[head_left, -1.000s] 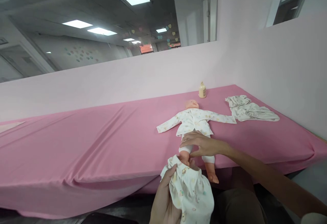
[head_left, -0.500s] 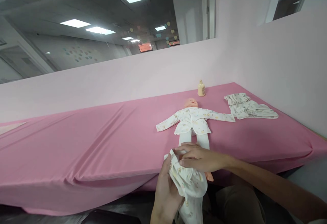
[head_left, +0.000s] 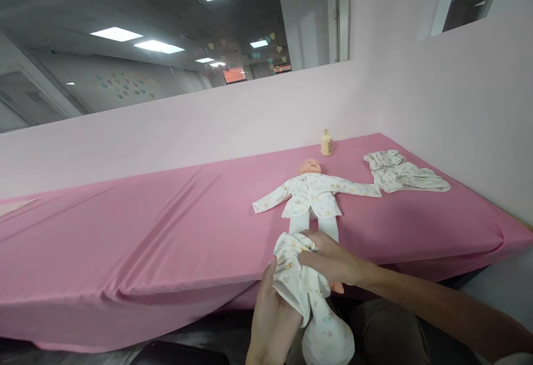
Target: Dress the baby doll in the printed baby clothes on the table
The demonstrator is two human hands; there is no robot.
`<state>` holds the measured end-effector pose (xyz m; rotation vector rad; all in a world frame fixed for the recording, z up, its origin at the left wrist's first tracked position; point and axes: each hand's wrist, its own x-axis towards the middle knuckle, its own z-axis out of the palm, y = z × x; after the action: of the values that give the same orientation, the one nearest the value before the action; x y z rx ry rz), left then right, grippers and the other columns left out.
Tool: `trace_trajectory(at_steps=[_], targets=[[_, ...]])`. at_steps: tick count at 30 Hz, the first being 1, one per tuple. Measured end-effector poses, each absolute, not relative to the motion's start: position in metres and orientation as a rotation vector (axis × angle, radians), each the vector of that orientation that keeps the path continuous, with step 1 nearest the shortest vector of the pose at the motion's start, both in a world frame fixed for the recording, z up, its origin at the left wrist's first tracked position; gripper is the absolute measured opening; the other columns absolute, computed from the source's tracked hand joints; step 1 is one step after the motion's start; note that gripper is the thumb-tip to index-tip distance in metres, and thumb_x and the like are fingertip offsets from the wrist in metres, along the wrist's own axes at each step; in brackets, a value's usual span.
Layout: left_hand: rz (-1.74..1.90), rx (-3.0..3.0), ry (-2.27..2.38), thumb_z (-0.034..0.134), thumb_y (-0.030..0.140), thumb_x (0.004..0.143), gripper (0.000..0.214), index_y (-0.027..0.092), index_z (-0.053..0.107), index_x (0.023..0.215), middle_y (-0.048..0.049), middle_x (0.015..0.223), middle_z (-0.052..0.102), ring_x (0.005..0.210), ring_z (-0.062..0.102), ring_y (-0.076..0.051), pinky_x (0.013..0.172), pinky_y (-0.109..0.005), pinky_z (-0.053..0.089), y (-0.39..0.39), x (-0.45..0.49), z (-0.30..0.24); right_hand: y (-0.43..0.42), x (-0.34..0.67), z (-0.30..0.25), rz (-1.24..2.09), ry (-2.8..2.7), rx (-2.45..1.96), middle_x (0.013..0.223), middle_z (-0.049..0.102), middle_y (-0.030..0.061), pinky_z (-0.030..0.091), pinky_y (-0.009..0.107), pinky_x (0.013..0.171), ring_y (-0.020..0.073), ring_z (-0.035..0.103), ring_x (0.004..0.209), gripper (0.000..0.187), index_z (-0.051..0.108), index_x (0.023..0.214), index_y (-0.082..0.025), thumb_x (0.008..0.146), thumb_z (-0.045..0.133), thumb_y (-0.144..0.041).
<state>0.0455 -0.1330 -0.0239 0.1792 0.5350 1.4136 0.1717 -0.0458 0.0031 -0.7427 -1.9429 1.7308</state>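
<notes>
A baby doll (head_left: pixel 313 192) in a white printed top lies on its back on the pink-covered table (head_left: pixel 166 226), feet toward me at the front edge. My left hand (head_left: pixel 272 315) grips a pair of small white printed trousers (head_left: pixel 302 284) from below. My right hand (head_left: pixel 331 259) pinches the trousers' waistband, bunched over the doll's lower legs. The trousers' legs hang down off the table edge. One bare doll foot (head_left: pixel 336 287) shows below my right hand.
A small cream bottle (head_left: pixel 327 143) stands by the pink wall behind the doll's head. A crumpled pale garment (head_left: pixel 402 173) lies at the table's far right. Pink partition walls border the back and right. A dark object (head_left: pixel 179 354) sits low at the front.
My right hand has come off the doll's thighs and down to the trousers' waistband. Both hands have drawn the bunched trousers up over the doll's feet.
</notes>
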Motion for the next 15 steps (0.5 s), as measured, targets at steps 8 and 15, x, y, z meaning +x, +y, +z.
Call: trace_trajectory(at_steps=[8, 15], targets=[[1.391, 0.096, 0.389, 0.041, 0.031, 0.098, 0.036, 0.012, 0.067, 0.113, -0.0114, 0.121, 0.066, 0.124, 0.054, -0.02, 0.108, -0.032, 0.041, -0.132, 0.047, -0.021, -0.021, 0.17, -0.017, 1.425, -1.991, -0.791, 0.079, 0.056, 0.0015, 0.04, 0.025, 0.061, 0.0159, 0.054, 0.074, 0.003, 0.052, 0.075, -0.017, 0.074, 0.049, -0.017], [1.497, 0.038, 0.501, 0.039, 0.023, 0.096, 0.04, 0.01, 0.061, 0.127, -0.0149, 0.116, 0.067, 0.119, 0.058, -0.025, 0.105, -0.039, 0.046, -0.135, 0.048, -0.023, -0.007, 0.166, -0.017, 1.219, -2.069, -0.904, 0.071, 0.049, -0.0015, 0.033, 0.027, 0.06, 0.0135, 0.044, 0.067, 0.007, 0.043, 0.068, -0.019, 0.073, 0.049, -0.019]])
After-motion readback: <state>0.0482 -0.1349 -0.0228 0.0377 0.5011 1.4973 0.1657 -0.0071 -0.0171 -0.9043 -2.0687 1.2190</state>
